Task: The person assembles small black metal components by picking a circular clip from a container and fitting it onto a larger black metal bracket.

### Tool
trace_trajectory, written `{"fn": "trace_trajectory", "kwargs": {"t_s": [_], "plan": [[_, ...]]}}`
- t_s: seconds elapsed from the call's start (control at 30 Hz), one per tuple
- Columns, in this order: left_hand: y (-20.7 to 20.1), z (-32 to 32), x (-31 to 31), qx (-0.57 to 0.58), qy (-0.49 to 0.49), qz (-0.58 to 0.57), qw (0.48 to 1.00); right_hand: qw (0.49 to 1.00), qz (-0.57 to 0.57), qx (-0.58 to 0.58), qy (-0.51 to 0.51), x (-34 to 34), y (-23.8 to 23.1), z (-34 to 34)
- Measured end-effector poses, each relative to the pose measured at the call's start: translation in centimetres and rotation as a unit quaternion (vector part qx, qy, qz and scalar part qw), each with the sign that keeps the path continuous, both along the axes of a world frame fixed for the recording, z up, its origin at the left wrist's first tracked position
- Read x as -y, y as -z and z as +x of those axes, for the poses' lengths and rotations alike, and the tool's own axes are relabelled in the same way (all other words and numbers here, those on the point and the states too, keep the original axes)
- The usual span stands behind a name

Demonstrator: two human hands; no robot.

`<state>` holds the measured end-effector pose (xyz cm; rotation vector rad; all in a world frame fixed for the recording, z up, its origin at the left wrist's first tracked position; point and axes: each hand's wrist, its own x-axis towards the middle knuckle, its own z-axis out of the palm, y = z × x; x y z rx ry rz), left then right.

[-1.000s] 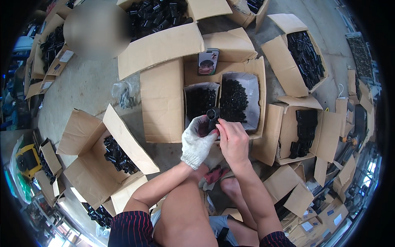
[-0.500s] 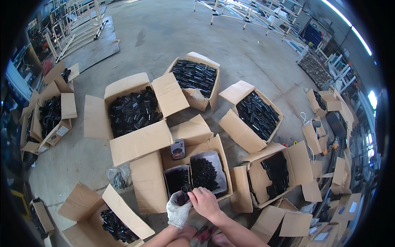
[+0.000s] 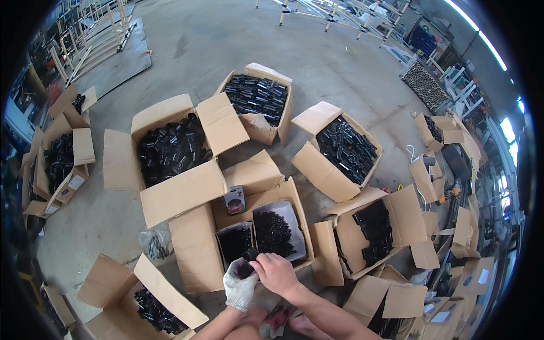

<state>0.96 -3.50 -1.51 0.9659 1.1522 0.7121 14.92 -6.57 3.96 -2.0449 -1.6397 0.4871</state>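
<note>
My left hand point(image 3: 239, 288), in a white knitted glove, grips a small black pipe fitting point(image 3: 250, 254) in front of my body. The bare fingers of my right hand point(image 3: 276, 273) are closed against the fitting's right side and partly hide it. Both hands are over the near edge of an open cardboard box point(image 3: 192, 249). Inside that box stand two lined compartments: the left one holds small black parts point(image 3: 234, 242), and the right one a pile of similar small black pieces point(image 3: 275, 232). Behind them leans a small printed package point(image 3: 234, 200).
Open cartons of black fittings surround me: a large one point(image 3: 184, 195) ahead left, others farther ahead point(image 3: 264, 135) and right point(image 3: 324, 170), point(image 3: 399, 218). A carton point(image 3: 107, 283) is near left. A clear plastic bag point(image 3: 156, 243) lies on the floor. Pipe frames point(image 3: 334, 12) stand far off.
The view has shifted slightly, so the boxes appear farther left. The fitting between my hands has turned; its open round end faced up earlier and now its dark side shows.
</note>
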Motion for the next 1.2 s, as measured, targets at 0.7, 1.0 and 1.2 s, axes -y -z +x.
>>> {"fn": "trace_trajectory", "kwargs": {"t_s": [0.7, 1.0, 1.2], "plan": [[-3.4, -1.1, -0.8, -0.128, 0.047, -0.012, 0.991, 0.998, -0.059, 0.014, -0.021, 0.5, 1.8, -0.9], [-3.7, -0.3, -1.2, -0.100, 0.019, 0.071, 0.992, 0.998, 0.017, -0.050, 0.037, -0.1, 0.1, -1.3], [-0.7, -0.6, -0.1, -0.028, -0.001, 0.001, 1.000, 1.000, 0.023, -0.020, 0.003, 0.5, 1.3, 0.4]]}}
